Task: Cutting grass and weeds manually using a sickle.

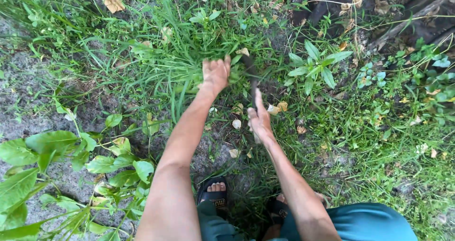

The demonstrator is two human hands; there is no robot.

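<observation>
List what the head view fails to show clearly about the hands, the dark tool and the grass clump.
- Dark curved tool: its blade end is lost in the grass and its handle is covered by the right hand.
- Left hand: fingers buried in the long green grass clump.
- Black sandals: partly hidden by the arms and the bottom edge.

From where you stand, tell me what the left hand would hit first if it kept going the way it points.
The left hand is already closed on a clump of long grass. Going on, it would push deeper into that grass; depth is hard to judge.
</observation>
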